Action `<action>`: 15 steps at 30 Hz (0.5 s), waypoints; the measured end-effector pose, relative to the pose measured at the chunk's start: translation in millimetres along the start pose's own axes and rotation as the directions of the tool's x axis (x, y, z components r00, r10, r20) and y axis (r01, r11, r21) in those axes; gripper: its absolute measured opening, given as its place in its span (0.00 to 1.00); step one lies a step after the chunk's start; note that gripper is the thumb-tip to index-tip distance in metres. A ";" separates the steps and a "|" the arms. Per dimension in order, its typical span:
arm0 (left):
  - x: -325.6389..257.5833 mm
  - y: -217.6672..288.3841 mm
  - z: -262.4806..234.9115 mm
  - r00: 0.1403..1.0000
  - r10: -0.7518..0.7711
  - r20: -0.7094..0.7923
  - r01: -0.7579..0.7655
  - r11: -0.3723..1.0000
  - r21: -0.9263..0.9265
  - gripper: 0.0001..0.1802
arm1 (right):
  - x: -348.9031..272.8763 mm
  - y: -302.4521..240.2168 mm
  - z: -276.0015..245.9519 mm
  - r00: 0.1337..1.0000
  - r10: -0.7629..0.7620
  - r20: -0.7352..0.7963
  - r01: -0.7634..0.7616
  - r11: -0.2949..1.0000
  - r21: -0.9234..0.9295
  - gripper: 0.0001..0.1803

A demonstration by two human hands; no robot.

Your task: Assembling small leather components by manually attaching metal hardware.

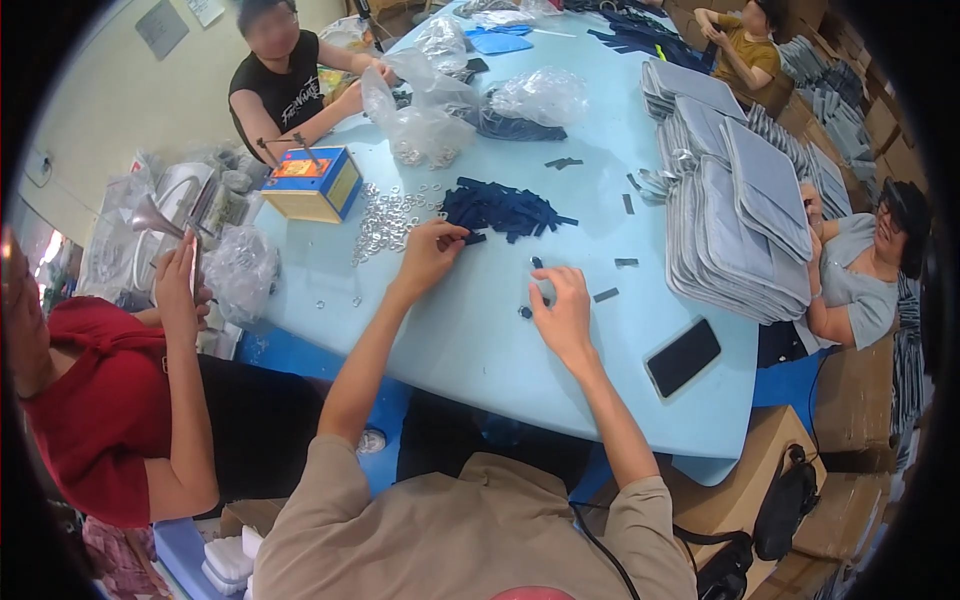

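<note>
- While my left hand (430,256) sits at the near edge of the pile of navy strips (505,210), its thumb and fingertips are brought narrow on one dark strip (476,239), which juts out just beside the heap.
- My right hand (563,312) is over the bare tabletop, thumb and forefinger parted; I see nothing gripped between them, though the undersides of my fingers are hidden.
- Just beyond the right forefinger is a small dark piece (537,262); I cannot tell whether they touch. Another dark piece (525,312) lies by the thumb, with what looks like a bit of metal on it.
- Silver rings (385,222) are scattered left of the pile, within easy reach of my left hand.
- I judge the step in hand to be picking a single strip out of the heap.
- By my reckoning, the next move calls for a firm pinch, drawing that strip clear without dragging its neighbours along, with the right fingers free to receive its end.
</note>
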State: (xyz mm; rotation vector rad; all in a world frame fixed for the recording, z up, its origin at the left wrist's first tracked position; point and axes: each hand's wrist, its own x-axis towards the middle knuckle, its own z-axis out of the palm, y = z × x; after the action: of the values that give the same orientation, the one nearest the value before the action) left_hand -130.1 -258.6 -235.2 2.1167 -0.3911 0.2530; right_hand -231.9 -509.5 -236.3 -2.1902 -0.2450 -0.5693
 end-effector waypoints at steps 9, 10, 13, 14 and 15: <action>-15.4 34.8 11.3 0.987 0.142 -0.071 -0.138 0.989 0.057 0.09 | 51.5 -13.5 51.7 0.986 -0.147 0.075 0.121 0.952 0.281 0.16; -16.7 38.6 12.4 0.990 0.128 -0.062 -0.126 0.992 0.028 0.10 | 54.3 -12.0 52.6 0.985 -0.154 0.079 0.125 0.950 0.288 0.16; -19.9 44.9 11.0 0.996 0.075 -0.042 -0.080 0.990 -0.118 0.10 | 56.3 -15.5 45.8 0.996 -0.085 -0.032 0.091 0.922 0.375 0.07; -21.8 46.3 10.1 0.998 0.050 -0.031 -0.055 0.977 -0.204 0.10 | 52.4 -17.1 40.4 0.996 -0.087 -0.024 0.089 0.920 0.381 0.07; -20.2 46.2 3.9 0.998 0.048 -0.034 -0.053 0.978 -0.203 0.10 | 47.2 -16.2 31.9 0.997 -0.064 -0.032 0.072 0.921 0.383 0.07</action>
State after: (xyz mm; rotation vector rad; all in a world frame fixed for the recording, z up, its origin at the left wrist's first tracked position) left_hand -165.9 -281.9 -208.1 1.9022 -0.4353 0.2619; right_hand -186.3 -475.4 -220.0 -1.8000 -0.3901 -0.5301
